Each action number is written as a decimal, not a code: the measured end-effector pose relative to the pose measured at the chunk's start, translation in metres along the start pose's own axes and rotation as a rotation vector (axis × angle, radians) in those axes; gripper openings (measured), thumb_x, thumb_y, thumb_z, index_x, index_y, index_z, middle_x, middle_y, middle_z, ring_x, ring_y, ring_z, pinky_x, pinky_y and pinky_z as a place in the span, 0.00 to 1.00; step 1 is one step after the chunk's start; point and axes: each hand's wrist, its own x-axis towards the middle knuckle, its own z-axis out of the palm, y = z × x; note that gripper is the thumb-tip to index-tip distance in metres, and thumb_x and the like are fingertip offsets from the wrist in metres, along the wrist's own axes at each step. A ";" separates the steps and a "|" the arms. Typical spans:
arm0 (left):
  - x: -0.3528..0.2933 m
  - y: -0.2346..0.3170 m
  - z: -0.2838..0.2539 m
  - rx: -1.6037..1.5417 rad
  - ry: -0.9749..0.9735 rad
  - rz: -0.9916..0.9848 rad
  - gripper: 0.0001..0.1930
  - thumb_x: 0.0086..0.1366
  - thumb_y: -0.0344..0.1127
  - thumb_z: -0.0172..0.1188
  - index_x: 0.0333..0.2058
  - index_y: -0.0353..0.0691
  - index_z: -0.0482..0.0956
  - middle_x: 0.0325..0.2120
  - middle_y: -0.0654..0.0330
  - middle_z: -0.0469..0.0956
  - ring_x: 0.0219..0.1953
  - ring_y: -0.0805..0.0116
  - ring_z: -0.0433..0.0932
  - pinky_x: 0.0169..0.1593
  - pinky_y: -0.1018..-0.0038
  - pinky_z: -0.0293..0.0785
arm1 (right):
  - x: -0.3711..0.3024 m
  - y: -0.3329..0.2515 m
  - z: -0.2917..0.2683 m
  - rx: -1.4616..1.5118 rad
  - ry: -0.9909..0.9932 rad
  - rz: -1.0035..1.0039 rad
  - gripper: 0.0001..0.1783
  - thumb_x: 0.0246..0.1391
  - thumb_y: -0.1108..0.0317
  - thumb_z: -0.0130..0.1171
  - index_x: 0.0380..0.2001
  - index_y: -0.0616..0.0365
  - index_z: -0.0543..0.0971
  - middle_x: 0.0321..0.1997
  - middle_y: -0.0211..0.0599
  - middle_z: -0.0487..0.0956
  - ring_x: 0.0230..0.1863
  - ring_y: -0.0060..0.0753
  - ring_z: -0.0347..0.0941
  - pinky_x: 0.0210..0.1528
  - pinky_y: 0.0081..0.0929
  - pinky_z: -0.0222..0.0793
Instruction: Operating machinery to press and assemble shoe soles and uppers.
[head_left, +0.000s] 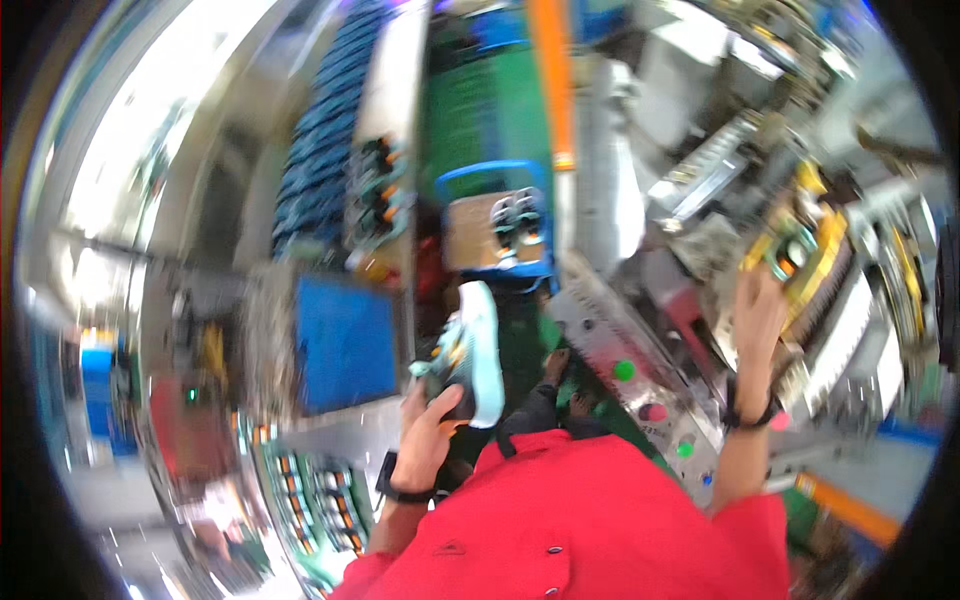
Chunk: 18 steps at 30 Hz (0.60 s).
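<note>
Left hand [430,425] holds a pale teal-soled shoe [470,355] upright by the heel, fingers clamped around it, in front of the red shirt [590,520]. Right hand [758,305] reaches up to the yellow fixture [805,250] on the machine [640,360]; finger state can't tell, blurred. Judgement: keep the shoe grip firm near the heel and steady the right hand on the fixture. Blue crate [495,225] with more shoes sits ahead.
</note>
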 end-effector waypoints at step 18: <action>-0.045 -0.190 -0.301 -0.575 0.822 -0.028 0.15 0.54 0.30 0.68 0.38 0.29 0.77 0.31 0.53 0.79 0.30 0.60 0.81 0.32 0.64 0.80 | -0.094 -0.111 0.169 0.376 -0.246 -0.703 0.09 0.53 0.74 0.57 0.39 0.62 0.77 0.32 0.38 0.75 0.29 0.32 0.70 0.34 0.28 0.68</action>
